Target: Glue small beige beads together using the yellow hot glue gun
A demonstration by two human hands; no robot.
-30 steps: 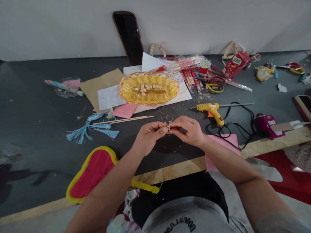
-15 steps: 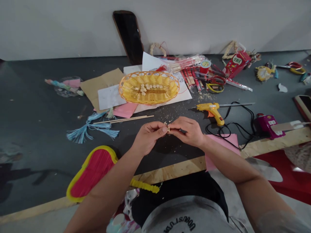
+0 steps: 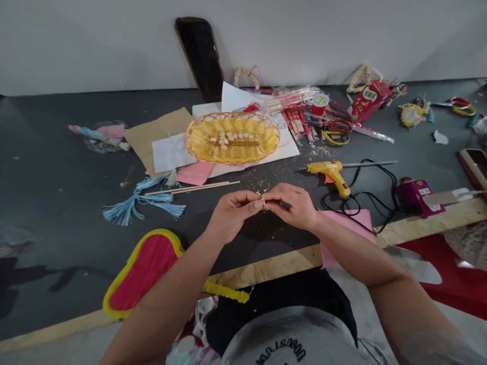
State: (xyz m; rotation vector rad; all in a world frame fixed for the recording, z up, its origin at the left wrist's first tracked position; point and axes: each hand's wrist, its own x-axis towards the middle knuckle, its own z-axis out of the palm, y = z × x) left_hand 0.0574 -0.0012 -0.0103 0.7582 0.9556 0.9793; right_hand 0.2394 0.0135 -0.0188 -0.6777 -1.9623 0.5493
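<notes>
Near the table's front edge, my left hand and my right hand meet fingertip to fingertip. Both pinch a small pale beaded piece, mostly hidden by the fingers. Pale crumbs lie on the dark table around them. Beyond my hands, a yellow woven basket holds several small pale clusters on its bottom. Two thin wooden sticks lie to the left of my left hand. A yellow glue gun rests to the right of my right hand.
Blue tassels and a red-and-yellow padded shape are at left. A phone leans on the wall. Scissors, a red carton, a black cable, a purple box and pink paper are at right.
</notes>
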